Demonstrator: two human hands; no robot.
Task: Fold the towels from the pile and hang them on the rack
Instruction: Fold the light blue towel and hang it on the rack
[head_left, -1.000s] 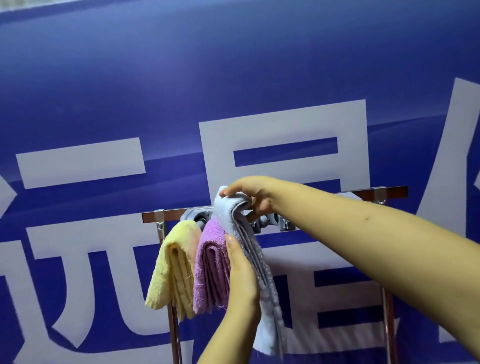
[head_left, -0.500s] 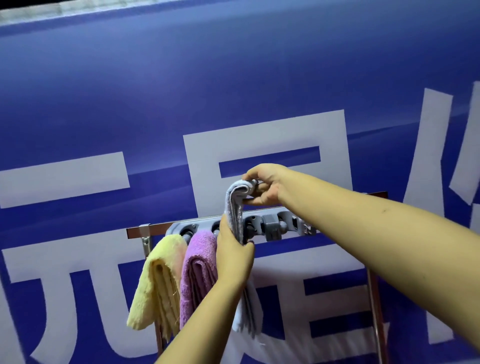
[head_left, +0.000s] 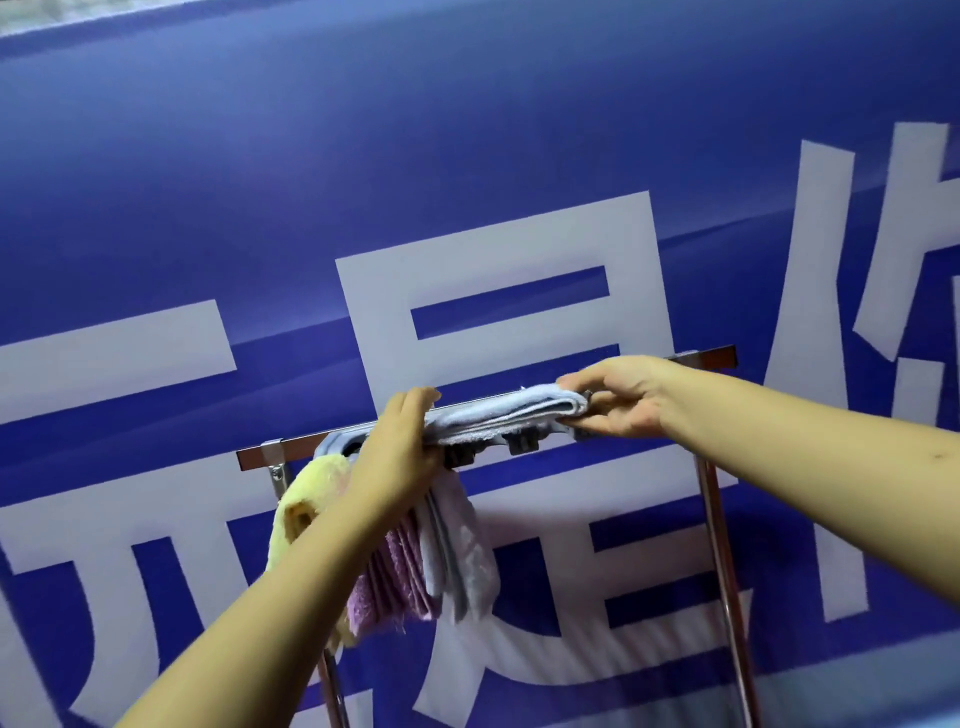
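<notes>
1. The blue towel (head_left: 498, 415) lies stretched along the top of the rack (head_left: 701, 358), its long axis running left to right with the bar, rising slightly to the right. One end hangs down below the left hand (head_left: 400, 457).
2. The left hand grips the towel where it bends from lying flat to hanging, fingers curled over the top of the cloth. The right hand (head_left: 618, 400) pinches the folded right end between thumb and fingers, just in front of the bar.
3. Both hands are on the towel, so neither has to reach; the right one holds the free end, and I judge the coming move turns on where that end goes: over the bar or down onto a clip.
4. Grey clips (head_left: 522, 441) show below the stretched towel, between the two hands.
5. To the left, the purple towel (head_left: 395, 582) hangs touching the blue towel's hanging end, and the yellow towel (head_left: 301, 514) hangs beside that, partly behind the left forearm. That side is crowded.
6. To the right, the bar runs bare past the right hand to its end, with the rack's upright leg (head_left: 719, 545) below. The open room lies there and beneath the stretched span.
7. A blue banner (head_left: 467, 156) with large white characters stands close behind the rack; how much gap it leaves I cannot tell.
</notes>
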